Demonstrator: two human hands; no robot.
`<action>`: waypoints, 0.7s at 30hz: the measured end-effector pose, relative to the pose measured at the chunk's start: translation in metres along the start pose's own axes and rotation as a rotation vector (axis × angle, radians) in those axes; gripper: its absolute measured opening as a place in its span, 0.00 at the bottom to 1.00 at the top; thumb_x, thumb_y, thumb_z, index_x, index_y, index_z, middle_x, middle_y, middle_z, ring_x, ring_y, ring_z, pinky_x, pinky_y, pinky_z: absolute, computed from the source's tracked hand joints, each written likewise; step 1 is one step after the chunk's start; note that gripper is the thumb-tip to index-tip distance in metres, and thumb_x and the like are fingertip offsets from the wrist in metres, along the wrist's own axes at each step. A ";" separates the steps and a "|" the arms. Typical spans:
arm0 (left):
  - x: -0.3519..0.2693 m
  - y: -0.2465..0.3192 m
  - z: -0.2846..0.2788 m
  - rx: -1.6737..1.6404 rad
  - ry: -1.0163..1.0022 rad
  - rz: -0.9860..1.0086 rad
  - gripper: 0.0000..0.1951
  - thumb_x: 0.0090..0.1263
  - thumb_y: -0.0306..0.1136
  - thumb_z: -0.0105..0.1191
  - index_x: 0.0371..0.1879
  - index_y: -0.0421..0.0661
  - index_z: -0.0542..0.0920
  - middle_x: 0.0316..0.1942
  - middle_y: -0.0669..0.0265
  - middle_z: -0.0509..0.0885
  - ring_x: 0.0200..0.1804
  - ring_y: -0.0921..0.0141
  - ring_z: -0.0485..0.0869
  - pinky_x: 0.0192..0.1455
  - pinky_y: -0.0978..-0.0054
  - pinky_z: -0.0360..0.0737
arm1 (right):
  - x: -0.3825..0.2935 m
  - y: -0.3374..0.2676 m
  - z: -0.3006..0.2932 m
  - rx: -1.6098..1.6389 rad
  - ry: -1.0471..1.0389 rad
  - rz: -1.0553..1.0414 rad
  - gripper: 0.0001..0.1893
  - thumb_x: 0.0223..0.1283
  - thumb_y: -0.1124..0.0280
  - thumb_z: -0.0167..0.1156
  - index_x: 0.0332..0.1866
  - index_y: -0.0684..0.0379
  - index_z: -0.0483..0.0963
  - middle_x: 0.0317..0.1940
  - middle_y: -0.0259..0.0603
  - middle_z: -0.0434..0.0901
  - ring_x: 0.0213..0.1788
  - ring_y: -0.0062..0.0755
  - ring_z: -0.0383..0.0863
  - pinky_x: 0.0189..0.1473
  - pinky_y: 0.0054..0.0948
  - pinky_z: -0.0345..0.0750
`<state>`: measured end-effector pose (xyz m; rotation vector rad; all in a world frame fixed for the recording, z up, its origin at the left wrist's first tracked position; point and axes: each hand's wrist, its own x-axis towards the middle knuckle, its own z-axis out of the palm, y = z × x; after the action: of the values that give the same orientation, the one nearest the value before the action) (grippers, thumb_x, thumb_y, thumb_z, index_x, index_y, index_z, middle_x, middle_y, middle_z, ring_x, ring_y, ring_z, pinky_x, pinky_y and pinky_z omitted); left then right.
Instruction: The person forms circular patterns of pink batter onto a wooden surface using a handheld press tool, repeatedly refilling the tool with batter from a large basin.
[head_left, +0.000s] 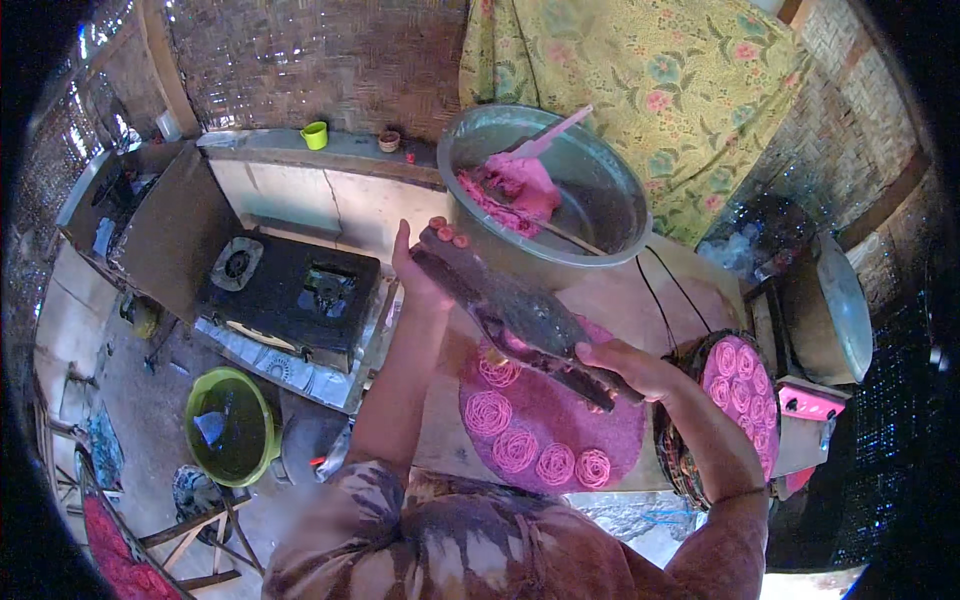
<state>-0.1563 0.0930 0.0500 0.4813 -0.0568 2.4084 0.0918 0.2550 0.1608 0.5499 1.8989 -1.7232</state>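
A dark, hinged two-part press slants across the middle, above a round pink mat. My left hand is at its upper left end, palm against it, with the fingers curled over the edge. My right hand grips its lower right end. Between the press's parts some pink dough shows. Several coiled nests of pink strands lie along the mat's near and left rim; the press hides part of the mat. Behind the press, a large grey basin holds pink dough, a pink-handled spatula and a stick.
On the right stands a woven basket with a round of pink nests. A black two-burner stove is at left, a green basin of water below it. A green cup stands on the back ledge. Another large metal basin is far right.
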 end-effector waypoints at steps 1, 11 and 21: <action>-0.004 -0.001 -0.003 -0.025 0.028 -0.002 0.23 0.69 0.59 0.38 0.34 0.49 0.72 0.28 0.69 0.74 0.37 0.65 0.75 0.41 0.59 0.74 | -0.002 0.000 0.001 0.013 -0.017 -0.008 0.28 0.62 0.40 0.51 0.40 0.60 0.76 0.22 0.35 0.77 0.19 0.24 0.76 0.20 0.24 0.74; 0.003 -0.016 -0.044 -0.056 0.133 0.019 0.20 0.71 0.54 0.37 0.30 0.51 0.73 0.23 0.72 0.75 0.31 0.69 0.75 0.42 0.61 0.71 | 0.030 0.033 -0.022 -0.046 0.040 0.035 0.29 0.59 0.38 0.54 0.35 0.59 0.77 0.21 0.36 0.78 0.21 0.25 0.79 0.24 0.23 0.78; 0.015 0.010 0.034 0.048 0.080 -0.045 0.25 0.70 0.58 0.37 0.31 0.46 0.73 0.25 0.65 0.75 0.34 0.64 0.76 0.46 0.60 0.73 | 0.011 0.020 -0.009 0.158 -0.128 -0.046 0.33 0.65 0.37 0.41 0.50 0.60 0.73 0.31 0.39 0.80 0.30 0.27 0.80 0.30 0.26 0.76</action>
<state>-0.1617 0.0891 0.0880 0.4032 0.0465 2.3867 0.0946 0.2654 0.1387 0.4458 1.7098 -1.9018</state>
